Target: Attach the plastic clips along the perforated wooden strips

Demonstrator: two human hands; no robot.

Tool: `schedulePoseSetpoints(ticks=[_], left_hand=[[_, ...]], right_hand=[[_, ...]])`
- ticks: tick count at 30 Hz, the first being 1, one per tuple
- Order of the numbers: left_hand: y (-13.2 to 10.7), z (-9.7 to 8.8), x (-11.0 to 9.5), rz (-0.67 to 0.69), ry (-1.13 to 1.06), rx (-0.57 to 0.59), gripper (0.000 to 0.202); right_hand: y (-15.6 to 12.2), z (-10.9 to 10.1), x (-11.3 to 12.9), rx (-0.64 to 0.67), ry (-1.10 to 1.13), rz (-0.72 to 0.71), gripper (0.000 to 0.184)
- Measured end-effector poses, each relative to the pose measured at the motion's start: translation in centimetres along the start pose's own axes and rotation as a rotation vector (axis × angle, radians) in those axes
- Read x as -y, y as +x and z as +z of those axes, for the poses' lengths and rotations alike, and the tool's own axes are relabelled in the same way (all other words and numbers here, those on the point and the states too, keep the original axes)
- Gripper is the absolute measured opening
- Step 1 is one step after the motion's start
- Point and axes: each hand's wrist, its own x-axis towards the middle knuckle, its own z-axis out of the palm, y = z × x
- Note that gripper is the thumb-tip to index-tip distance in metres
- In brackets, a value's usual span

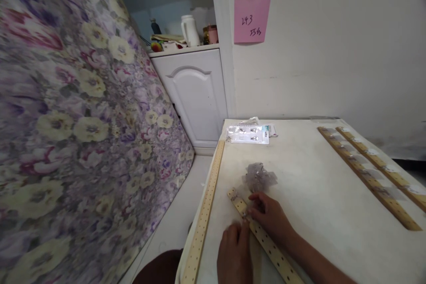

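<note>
Centring on the perforated strip (266, 240), we find it lying flat and diagonal on the worktop (306, 155), its far end pointing away and to the left, probably so that both hands reach it easily. A small clear piece (245, 215) sits on its upper face, between our fingertips. Our left hand (236, 248) comes in from the near side, its fingertips at the strip; we judge that it steadies the work. Our right hand (268, 215) is beside the opposite edge, thumb and forefinger curled towards the same piece. The contact area is too small to resolve, so we cannot tell whether either grip is clenched on the piece or merely touching it.

Just beyond the strip's far end is a loose heap of clear packets (258, 177), presumably placed there for a short reach. Along the left border of the worktop lies a second perforated strip (204, 211), set parallel to the edge, which likely leaves the middle free for handling. At the back we see flat packaging (248, 134) with small metallic-looking pieces inside. Well apart on the right, an inner strip (369, 181) and an outer strip (381, 165) carry rows of clear pieces, apparently stored out of the way.
</note>
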Motion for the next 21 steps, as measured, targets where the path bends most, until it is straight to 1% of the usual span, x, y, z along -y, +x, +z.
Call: schedulePoseSetpoints(ticks=[7,13,17,21], left_hand=[[0.1,-0.2,-0.1,0.005,-0.008,0.021,0.049],[0.1,-1.5,-0.6,0.012,-0.007,0.061,0.05],[-0.1,-2.0,-0.8,0.026,0.008,0.035,0.048],[-0.2,-1.7,-0.5,0.046,0.041,0.023,0.047]], right_hand=[[0.2,0.1,-0.1,0.003,0.038,0.026,0.027],[-0.1,-0.1,-0.2,-0.036,0.035,-0.031,0.029],[-0.5,-0.4,0.1,-0.061,0.053,-0.056,0.028],[-1.0,-1.1,-0.1,-0.102,0.091,-0.073,0.026]])
